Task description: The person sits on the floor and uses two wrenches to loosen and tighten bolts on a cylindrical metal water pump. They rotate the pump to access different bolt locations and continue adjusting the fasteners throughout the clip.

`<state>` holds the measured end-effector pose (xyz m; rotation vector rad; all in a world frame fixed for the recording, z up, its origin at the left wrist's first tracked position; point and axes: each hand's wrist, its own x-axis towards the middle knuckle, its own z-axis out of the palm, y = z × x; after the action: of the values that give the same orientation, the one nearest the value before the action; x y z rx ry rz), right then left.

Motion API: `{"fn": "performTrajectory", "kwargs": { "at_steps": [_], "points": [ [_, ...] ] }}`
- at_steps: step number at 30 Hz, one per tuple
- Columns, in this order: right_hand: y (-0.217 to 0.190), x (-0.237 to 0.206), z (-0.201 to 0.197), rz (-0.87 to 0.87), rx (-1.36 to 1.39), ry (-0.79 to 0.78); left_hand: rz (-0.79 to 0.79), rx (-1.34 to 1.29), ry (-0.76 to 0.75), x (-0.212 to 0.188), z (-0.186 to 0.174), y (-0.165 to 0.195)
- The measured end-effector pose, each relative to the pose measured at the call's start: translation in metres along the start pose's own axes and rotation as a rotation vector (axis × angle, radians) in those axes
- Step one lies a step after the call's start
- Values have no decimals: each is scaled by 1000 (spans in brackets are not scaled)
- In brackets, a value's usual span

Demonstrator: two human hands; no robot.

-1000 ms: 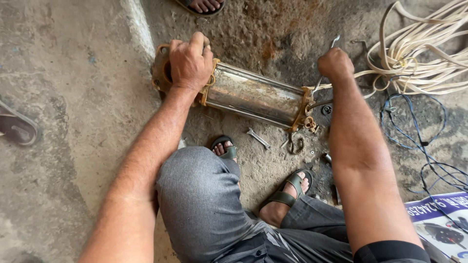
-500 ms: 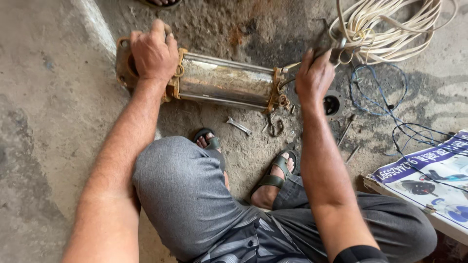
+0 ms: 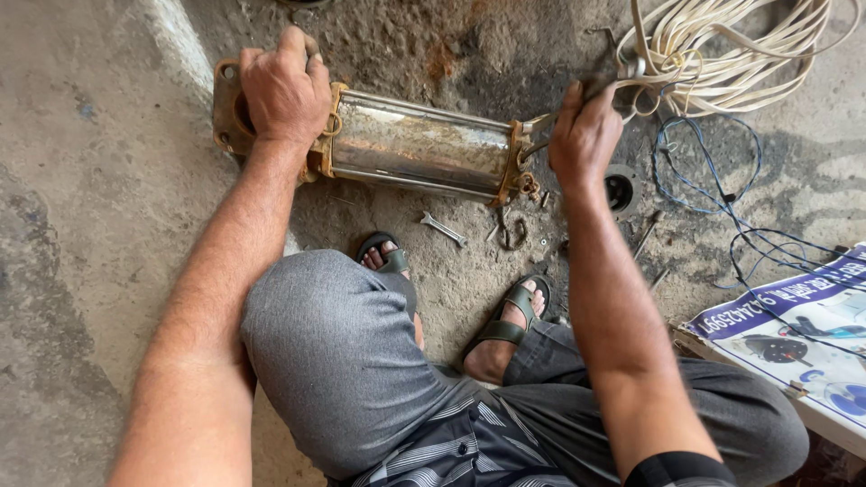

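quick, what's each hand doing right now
Left hand: closed over the rusty flange end of the metal pump cylinder.
Right hand: closed around a dark tool handle at the cylinder's other end.

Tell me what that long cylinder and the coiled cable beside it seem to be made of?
The cylinder looks like bare steel: shiny, streaky reflections. Its end collars look like rusty or brassy cast metal, dull orange-brown. The coiled cable seems plastic-sheathed: smooth, cream, bending in loose loops.
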<state>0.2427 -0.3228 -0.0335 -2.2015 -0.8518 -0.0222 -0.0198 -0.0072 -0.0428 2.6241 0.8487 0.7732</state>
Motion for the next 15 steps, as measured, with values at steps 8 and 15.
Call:
{"fn": "performTrajectory", "kwargs": {
  "at_steps": [8, 15],
  "points": [
    [29, 94, 47, 131, -421, -343, -22, -2, -15, 2, 3, 2],
    [23, 102, 69, 274, -626, -695, -23, 2, -18, 1, -4, 9]
  ]
}}
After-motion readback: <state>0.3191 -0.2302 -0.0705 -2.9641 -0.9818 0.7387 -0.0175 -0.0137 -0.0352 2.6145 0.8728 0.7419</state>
